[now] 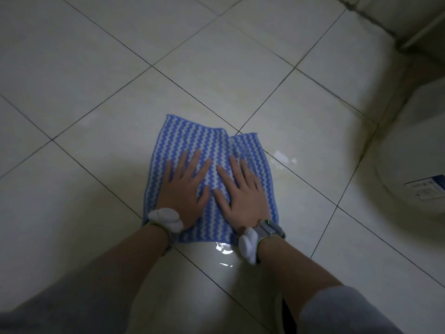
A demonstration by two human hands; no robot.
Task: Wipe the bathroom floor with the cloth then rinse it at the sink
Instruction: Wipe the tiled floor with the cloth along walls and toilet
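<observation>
A blue cloth [197,141] with white wavy stripes lies spread flat on the pale tiled floor [216,56], its far right corner slightly folded. My left hand [186,186] presses flat on the cloth's near left part with fingers spread. Beside it, my right hand [240,196] lies flat on the near right part, fingers also spread. Neither hand grips the cloth; both palms rest on top. Each wrist carries a band with a white tag. A small puddle of water [225,251] glistens on the tile just below the cloth's near edge.
A white toilet base [414,145] curves in at the right, with a blue and white label [426,188] on it. A wall foot and a pipe [419,32] run along the top right corner. More wet shine [281,157] shows right of the cloth.
</observation>
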